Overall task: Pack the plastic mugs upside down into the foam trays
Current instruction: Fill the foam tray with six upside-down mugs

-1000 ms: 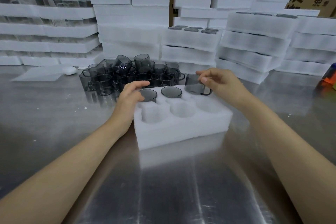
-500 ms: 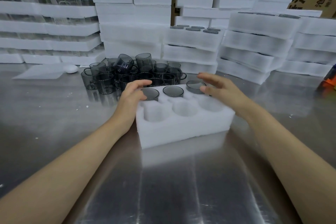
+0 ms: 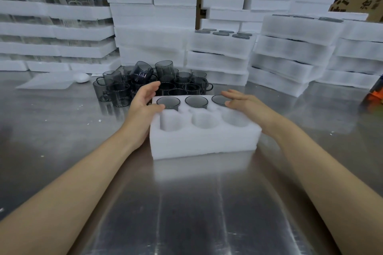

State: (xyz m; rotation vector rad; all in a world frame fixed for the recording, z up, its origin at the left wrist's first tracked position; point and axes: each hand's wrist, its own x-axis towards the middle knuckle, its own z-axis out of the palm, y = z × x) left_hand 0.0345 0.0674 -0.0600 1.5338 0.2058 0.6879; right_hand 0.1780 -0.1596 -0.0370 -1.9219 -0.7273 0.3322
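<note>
A white foam tray [image 3: 204, 143] lies on the steel table in front of me. Its far row holds three grey plastic mugs upside down: left mug [image 3: 168, 102], middle mug [image 3: 196, 101], right mug [image 3: 219, 100]. The near row's three holes stand empty. My left hand [image 3: 143, 105] rests against the tray's left end, thumb on the foam, fingers apart and holding nothing. My right hand [image 3: 242, 102] hovers flat over the right mug, fingers extended, partly hiding it. A heap of loose grey mugs [image 3: 145, 83] sits just behind the tray.
Stacks of foam trays [image 3: 290, 56] wall the back and right of the table; one stack [image 3: 221, 41] shows packed mugs on top. A flat foam sheet [image 3: 45, 84] and a small white lump [image 3: 82, 77] lie back left. An orange object [image 3: 377, 94] sits at the right edge.
My right hand set the mug it held into the tray's far right hole and let go, then flattened over it. My left hand's fingers lifted off the left mug and spread.
</note>
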